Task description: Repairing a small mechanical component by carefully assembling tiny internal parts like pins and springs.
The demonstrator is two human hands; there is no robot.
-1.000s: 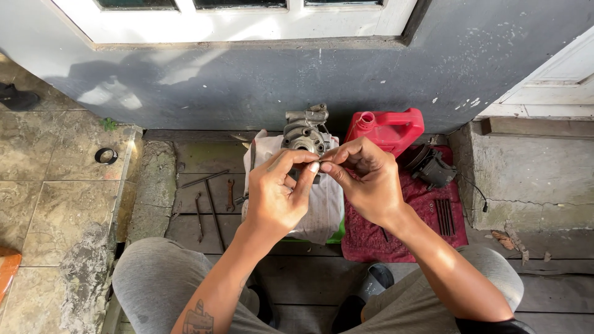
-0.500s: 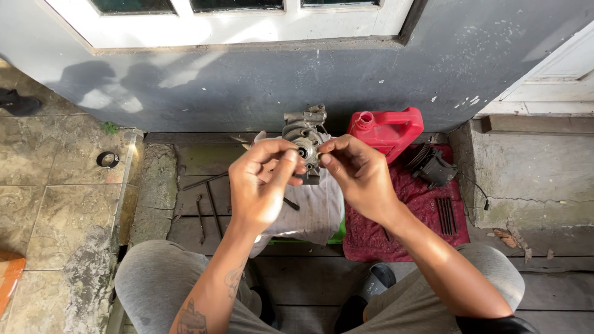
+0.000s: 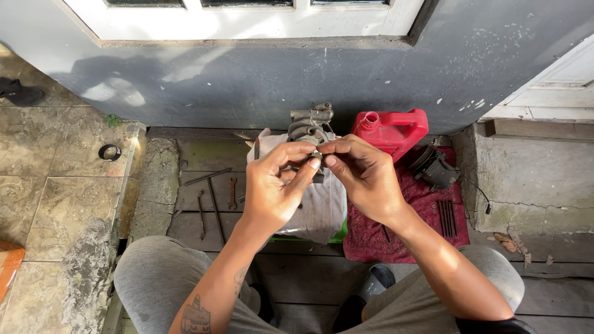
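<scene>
The left hand [image 3: 275, 192] and the right hand [image 3: 365, 176] meet fingertip to fingertip above the lap, both held up in front of the person. Between them sits a small metal part [image 3: 317, 155], greyish and too small to make out in detail. The left thumb and forefinger are closed in a pinch at it, the other fingers curled loosely behind. The right hand is also pinched shut, thumb and forefinger pressing the same piece from the other side, the knuckles arched upward. Neither hand is spread.

Directly behind the fingertips stands a grey metal engine part [image 3: 309, 124] with ribbed cast fins, resting at the top edge of a white cloth [image 3: 318, 210] that lies on the wooden boards [image 3: 204, 154]. Just beside it to the right stands a red plastic jug [image 3: 393, 130], squarish, with a round open neck at its upper left and a moulded handle; no label shows on the visible face. Below the jug a dark red rag [image 3: 427, 210] is spread out, carrying a black machine part [image 3: 433, 168] and a row of thin dark rods [image 3: 447, 218].

Left of the white cloth, a small spanner [image 3: 232, 193] and several long thin tools [image 3: 213, 207] lie on the boards. Further left, on the stone tiles [image 3: 55, 185], lies a black ring [image 3: 109, 151]. The person's knees in grey trousers [image 3: 158, 278] frame the bottom.
</scene>
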